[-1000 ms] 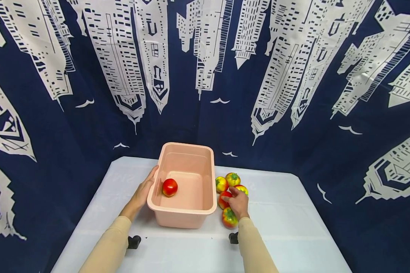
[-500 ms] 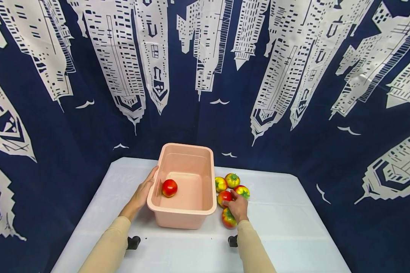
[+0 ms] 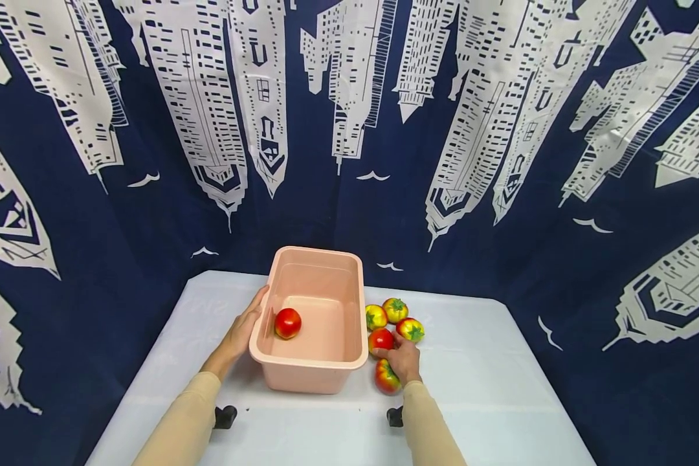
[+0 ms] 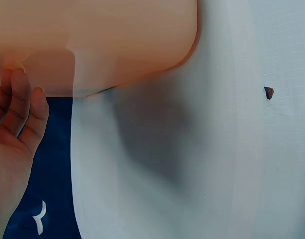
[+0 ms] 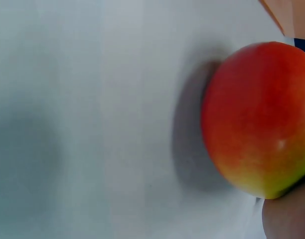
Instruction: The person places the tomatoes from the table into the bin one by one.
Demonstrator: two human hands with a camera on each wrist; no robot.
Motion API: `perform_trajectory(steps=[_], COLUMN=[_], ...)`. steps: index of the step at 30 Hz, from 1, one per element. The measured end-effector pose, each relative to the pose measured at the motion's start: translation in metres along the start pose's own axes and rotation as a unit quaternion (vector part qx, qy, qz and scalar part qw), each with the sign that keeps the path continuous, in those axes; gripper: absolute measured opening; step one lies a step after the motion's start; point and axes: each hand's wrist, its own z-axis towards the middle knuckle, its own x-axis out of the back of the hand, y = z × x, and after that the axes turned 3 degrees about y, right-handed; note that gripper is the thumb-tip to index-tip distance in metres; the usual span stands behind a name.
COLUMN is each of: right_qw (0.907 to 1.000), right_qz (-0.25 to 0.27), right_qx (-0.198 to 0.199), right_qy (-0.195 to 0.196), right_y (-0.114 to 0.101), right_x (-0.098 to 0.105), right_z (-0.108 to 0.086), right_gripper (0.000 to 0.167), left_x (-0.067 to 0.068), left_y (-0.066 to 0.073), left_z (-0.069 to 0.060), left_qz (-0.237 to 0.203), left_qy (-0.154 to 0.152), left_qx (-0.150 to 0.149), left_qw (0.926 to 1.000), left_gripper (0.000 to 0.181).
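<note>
My right hand (image 3: 404,360) is at the pile right of the bin, its thumb and fingers around a red tomato (image 3: 380,340). Close below that hand lies a red and yellow-green tomato (image 3: 387,378), which appears large in the right wrist view as a tomato (image 5: 257,119). On the other side, my left hand (image 3: 241,333) rests against the left wall of a pink plastic bin (image 3: 309,375). Its fairly straight fingers (image 4: 20,104) touch the bin wall in the left wrist view; the thumb is hidden there. Inside the bin sits one red tomato (image 3: 288,323).
Behind the gripped tomato lie a yellow-green tomato (image 3: 376,317), another yellow tomato (image 3: 395,310) and a yellow-red one (image 3: 410,330). A white cloth covers the table (image 3: 477,362). Black knobs (image 3: 225,417) show beside the forearms. A dark blue printed curtain (image 3: 349,213) stands behind.
The right hand has settled lower around the red tomato, uncovering the yellow-red one behind it. The left hand and bin hold their place; the view has shifted slightly.
</note>
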Motion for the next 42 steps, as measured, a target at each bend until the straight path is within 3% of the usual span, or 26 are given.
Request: perform_trajectory(steps=[6, 10, 18, 23, 33, 42], right_qw=[1.0, 0.9993, 0.995, 0.9915, 0.9896, 0.9819], right_qz=[0.007, 0.038, 0.1, 0.129, 0.14, 0.175], right_qx=[0.001, -0.002, 0.006, 0.014, 0.032, 0.073], right_qy=[0.003, 0.002, -0.007, 0.003, 0.013, 0.001], right_y=[-0.001, -0.004, -0.017, -0.027, -0.049, -0.083], right_x=[-0.001, 0.002, 0.012, 0.017, 0.027, 0.041], right_z=[0.0, 0.002, 0.004, 0.003, 0.005, 0.0], right_gripper=[0.077, 0.078, 0.079, 0.078, 0.079, 0.082], left_x=[0.0, 0.0, -0.003, -0.003, -0.004, -0.003], left_y=[0.002, 0.001, -0.033, -0.041, -0.039, -0.024], left_z=[-0.003, -0.001, 0.009, 0.01, 0.009, 0.007], left_qz=[0.003, -0.003, -0.013, -0.01, -0.017, -0.06], left_qy=[0.002, -0.001, 0.003, 0.007, 0.002, -0.006], left_qx=[0.004, 0.008, 0.006, 0.003, 0.006, 0.02], left_qw=[1.0, 1.0, 0.9999, 0.9999, 0.9998, 0.998], left_gripper=[0.051, 0.052, 0.052, 0.052, 0.052, 0.052])
